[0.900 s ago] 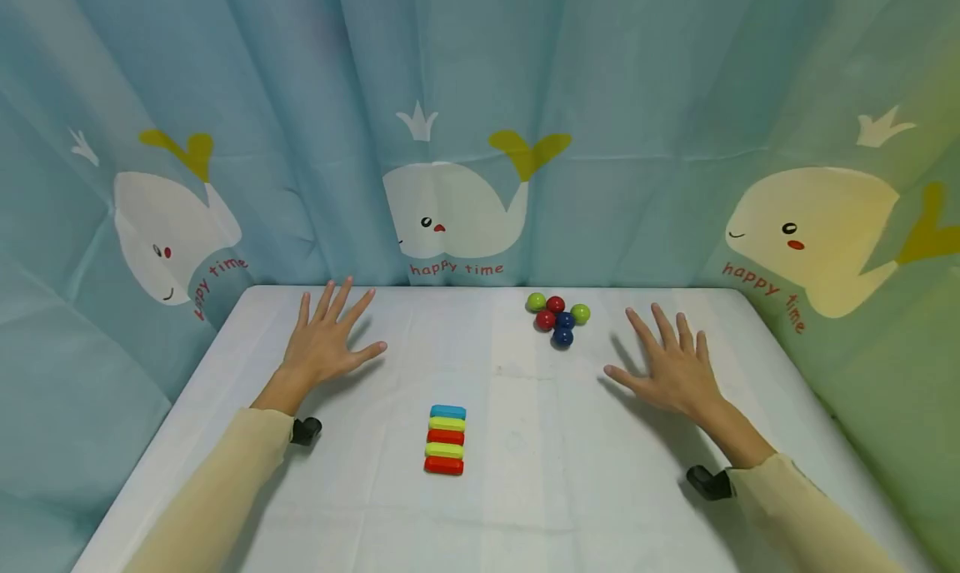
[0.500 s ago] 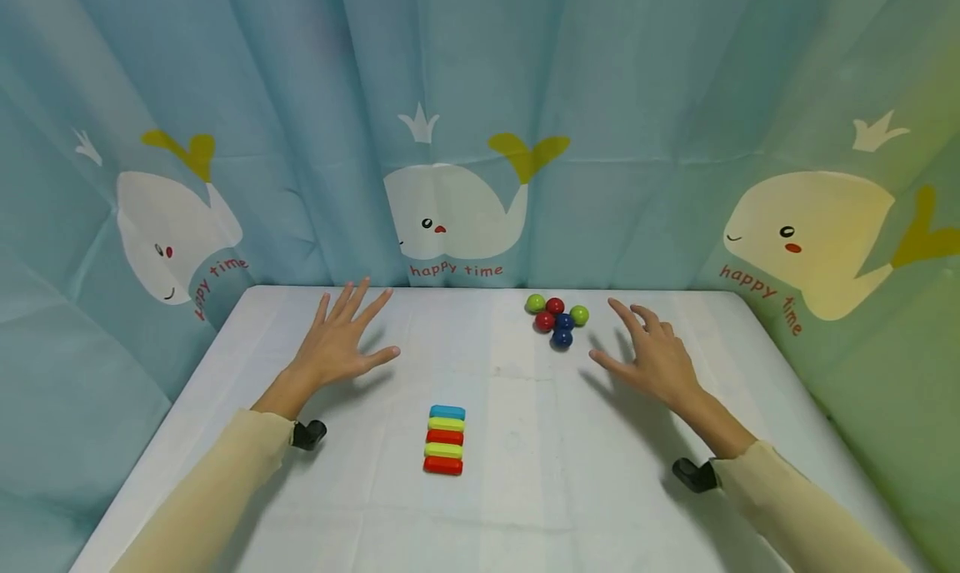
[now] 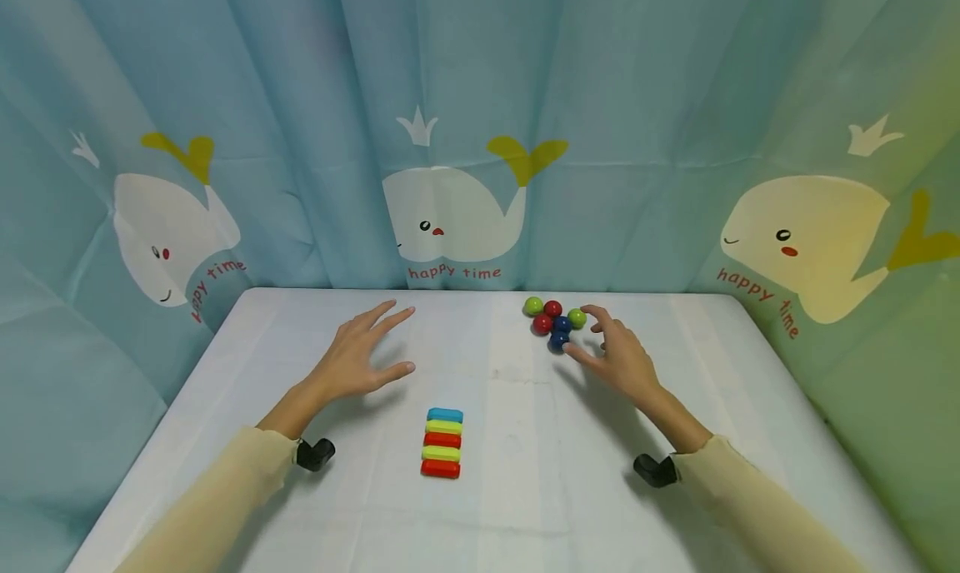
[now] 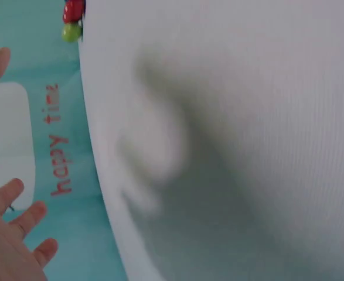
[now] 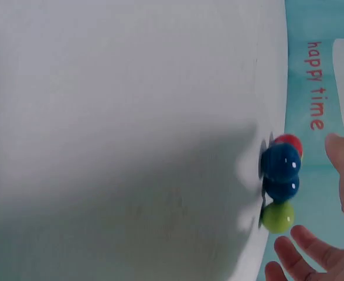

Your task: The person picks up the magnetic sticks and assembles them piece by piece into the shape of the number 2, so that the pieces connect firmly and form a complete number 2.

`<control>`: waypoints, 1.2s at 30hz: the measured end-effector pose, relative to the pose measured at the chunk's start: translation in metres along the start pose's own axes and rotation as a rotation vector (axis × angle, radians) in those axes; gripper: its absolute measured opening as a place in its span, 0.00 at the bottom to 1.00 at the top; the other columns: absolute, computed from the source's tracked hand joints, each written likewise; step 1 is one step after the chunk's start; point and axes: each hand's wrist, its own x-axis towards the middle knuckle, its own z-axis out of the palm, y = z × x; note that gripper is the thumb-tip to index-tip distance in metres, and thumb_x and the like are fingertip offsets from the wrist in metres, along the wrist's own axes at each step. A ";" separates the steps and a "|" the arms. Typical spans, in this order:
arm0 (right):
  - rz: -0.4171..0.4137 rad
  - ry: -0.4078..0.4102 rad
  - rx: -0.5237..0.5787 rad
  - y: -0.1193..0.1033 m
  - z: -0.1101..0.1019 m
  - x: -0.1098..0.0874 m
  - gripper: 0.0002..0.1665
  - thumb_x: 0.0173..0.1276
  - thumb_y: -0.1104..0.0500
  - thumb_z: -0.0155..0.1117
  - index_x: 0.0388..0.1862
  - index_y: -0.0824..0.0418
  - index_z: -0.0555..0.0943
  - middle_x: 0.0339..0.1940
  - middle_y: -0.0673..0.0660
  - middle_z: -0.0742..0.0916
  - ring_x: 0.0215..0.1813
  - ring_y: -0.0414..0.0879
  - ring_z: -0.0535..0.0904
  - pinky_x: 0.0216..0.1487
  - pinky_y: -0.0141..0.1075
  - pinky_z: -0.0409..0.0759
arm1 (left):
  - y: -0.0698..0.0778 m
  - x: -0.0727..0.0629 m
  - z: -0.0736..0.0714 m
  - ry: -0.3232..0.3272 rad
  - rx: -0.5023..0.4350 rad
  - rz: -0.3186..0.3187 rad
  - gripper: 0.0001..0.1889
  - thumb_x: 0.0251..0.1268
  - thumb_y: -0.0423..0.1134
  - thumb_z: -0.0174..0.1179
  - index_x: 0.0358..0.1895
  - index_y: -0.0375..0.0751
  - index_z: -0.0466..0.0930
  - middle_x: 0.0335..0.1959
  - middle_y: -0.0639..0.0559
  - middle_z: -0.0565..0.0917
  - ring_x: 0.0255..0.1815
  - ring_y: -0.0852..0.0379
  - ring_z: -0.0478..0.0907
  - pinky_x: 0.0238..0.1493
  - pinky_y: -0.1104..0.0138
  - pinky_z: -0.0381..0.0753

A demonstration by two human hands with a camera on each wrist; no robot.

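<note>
A pale-blue curtain [image 3: 637, 73] printed with cartoon whales [image 3: 457, 211], white crowns [image 3: 417, 127] and red "happy time" lettering [image 3: 454, 271] hangs in folds behind and along both sides of a white, lightly creased surface [image 3: 510, 490], forming a small indoor tabletop enclosure. The playful print lends a nursery look, but whether the nook sits within a home, studio or lab cannot be told.

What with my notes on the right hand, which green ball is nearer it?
The green ball on the right in the head view, beside the right hand; the other green ball sits left of the red balls.
</note>
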 end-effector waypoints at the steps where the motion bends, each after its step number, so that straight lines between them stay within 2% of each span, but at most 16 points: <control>1: 0.018 0.004 0.010 -0.001 0.003 0.001 0.42 0.68 0.43 0.72 0.74 0.56 0.68 0.54 0.70 0.84 0.47 0.63 0.81 0.37 0.54 0.80 | 0.003 0.000 0.002 -0.001 -0.035 -0.005 0.42 0.63 0.58 0.67 0.80 0.57 0.63 0.80 0.40 0.62 0.76 0.34 0.61 0.67 0.31 0.57; 5: 0.090 0.006 0.043 -0.006 0.013 0.006 0.40 0.69 0.42 0.71 0.72 0.56 0.68 0.54 0.70 0.84 0.49 0.63 0.82 0.40 0.57 0.80 | 0.013 -0.002 0.009 -0.027 -0.145 -0.030 0.41 0.63 0.56 0.69 0.78 0.56 0.66 0.77 0.44 0.67 0.76 0.38 0.62 0.67 0.31 0.58; 9: 0.127 -0.014 0.038 -0.010 0.023 0.010 0.38 0.69 0.42 0.71 0.70 0.56 0.68 0.53 0.69 0.85 0.51 0.63 0.82 0.39 0.56 0.81 | 0.019 -0.005 0.016 -0.069 -0.179 -0.041 0.40 0.62 0.56 0.70 0.77 0.59 0.67 0.75 0.48 0.70 0.75 0.42 0.65 0.69 0.33 0.58; 14: 0.129 -0.018 0.017 -0.013 0.032 0.012 0.33 0.69 0.45 0.72 0.65 0.56 0.72 0.48 0.66 0.86 0.48 0.61 0.83 0.34 0.54 0.80 | 0.022 -0.007 0.021 -0.090 -0.180 -0.036 0.39 0.62 0.57 0.71 0.77 0.61 0.68 0.74 0.48 0.72 0.73 0.42 0.67 0.69 0.34 0.58; 24: 0.161 -0.016 -0.016 -0.016 0.035 0.012 0.24 0.68 0.50 0.74 0.57 0.57 0.77 0.43 0.62 0.84 0.40 0.56 0.79 0.30 0.45 0.74 | 0.020 -0.009 0.026 -0.100 -0.186 -0.014 0.38 0.62 0.56 0.70 0.76 0.58 0.69 0.73 0.50 0.74 0.72 0.44 0.69 0.69 0.35 0.60; 29: 0.153 -0.012 -0.002 -0.013 0.035 0.011 0.23 0.67 0.50 0.75 0.55 0.58 0.79 0.43 0.62 0.84 0.39 0.55 0.78 0.29 0.42 0.72 | 0.024 -0.010 0.028 -0.138 -0.217 -0.016 0.34 0.63 0.53 0.71 0.72 0.50 0.75 0.70 0.50 0.77 0.71 0.44 0.69 0.70 0.35 0.59; 32: 0.128 -0.013 0.035 -0.009 0.033 0.009 0.21 0.67 0.52 0.75 0.54 0.59 0.79 0.45 0.64 0.87 0.40 0.55 0.79 0.30 0.41 0.72 | 0.026 -0.010 0.029 -0.166 -0.245 -0.012 0.31 0.64 0.51 0.71 0.68 0.47 0.79 0.66 0.49 0.80 0.66 0.45 0.74 0.68 0.38 0.63; 36: 0.077 -0.018 0.096 -0.003 0.029 0.007 0.21 0.67 0.56 0.74 0.55 0.62 0.80 0.50 0.68 0.88 0.40 0.56 0.84 0.36 0.45 0.78 | 0.028 -0.010 0.031 -0.197 -0.264 -0.011 0.27 0.64 0.50 0.71 0.65 0.45 0.82 0.61 0.49 0.84 0.58 0.47 0.78 0.62 0.46 0.72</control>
